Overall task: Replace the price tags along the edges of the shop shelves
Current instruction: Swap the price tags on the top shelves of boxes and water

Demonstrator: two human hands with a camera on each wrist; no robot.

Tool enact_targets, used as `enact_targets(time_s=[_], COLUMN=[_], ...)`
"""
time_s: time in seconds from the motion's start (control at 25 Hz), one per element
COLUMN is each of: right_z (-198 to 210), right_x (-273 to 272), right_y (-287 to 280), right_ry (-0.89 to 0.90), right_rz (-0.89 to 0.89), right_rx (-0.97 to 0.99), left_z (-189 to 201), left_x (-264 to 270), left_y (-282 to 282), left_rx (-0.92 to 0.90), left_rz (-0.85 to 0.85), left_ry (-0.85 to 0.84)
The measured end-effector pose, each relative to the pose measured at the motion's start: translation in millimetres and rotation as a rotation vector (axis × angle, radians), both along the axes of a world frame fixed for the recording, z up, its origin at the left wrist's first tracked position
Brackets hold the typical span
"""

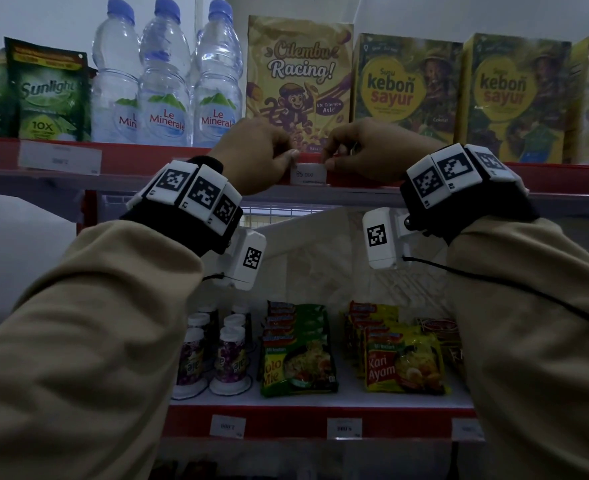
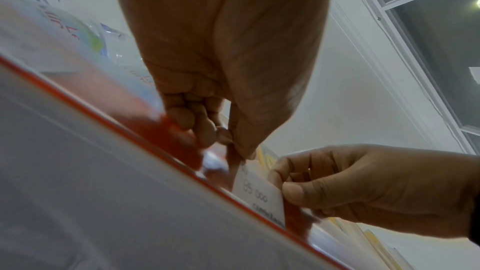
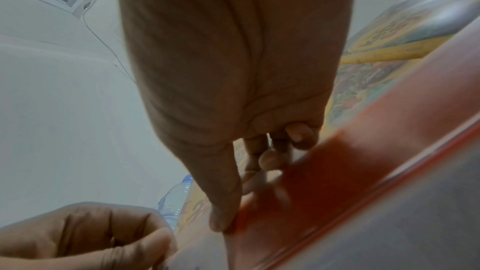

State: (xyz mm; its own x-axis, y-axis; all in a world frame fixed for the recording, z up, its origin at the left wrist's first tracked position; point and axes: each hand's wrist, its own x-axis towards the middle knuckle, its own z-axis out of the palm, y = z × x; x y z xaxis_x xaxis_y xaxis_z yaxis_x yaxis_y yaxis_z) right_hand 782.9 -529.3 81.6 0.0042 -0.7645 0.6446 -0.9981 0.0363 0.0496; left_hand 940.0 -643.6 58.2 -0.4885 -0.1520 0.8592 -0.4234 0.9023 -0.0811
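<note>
A white price tag (image 1: 308,174) marked 85.000 sits in the red edge strip (image 1: 390,176) of the upper shelf, below the Cilembu Racing box (image 1: 298,84). My left hand (image 1: 262,157) pinches the tag's left top corner, thumb in front. My right hand (image 1: 362,154) pinches its right top corner. In the left wrist view the tag (image 2: 259,194) stands partly inside the strip (image 2: 166,130), held between my left hand (image 2: 233,141) and my right hand (image 2: 337,184). In the right wrist view the right thumb of my right hand (image 3: 233,202) presses on the red strip (image 3: 311,176).
Water bottles (image 1: 165,81), a Sunlight pouch (image 1: 48,91) and kebon sayur boxes (image 1: 404,84) stand on the upper shelf. Another tag (image 1: 59,157) sits at the left of the strip. The lower shelf carries noodle packs (image 1: 298,355), small bottles (image 1: 230,358) and tags (image 1: 344,428).
</note>
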Motion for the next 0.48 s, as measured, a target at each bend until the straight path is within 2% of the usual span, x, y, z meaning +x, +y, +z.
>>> enact_targets(time_s=[0.24,0.48], right_z=[-6,-13], right_x=[-2,17], right_y=[0,-12], right_ry=[-0.039,0.087], right_rz=[0.038,0.011], right_rx=[-0.051,-0.140], left_z=[-2,-7], left_x=[2,11], left_y=[-2,-8], left_rx=[0.041,-0.018], left_rz=[-0.102,-0.032], left_ry=[0.109,0.054])
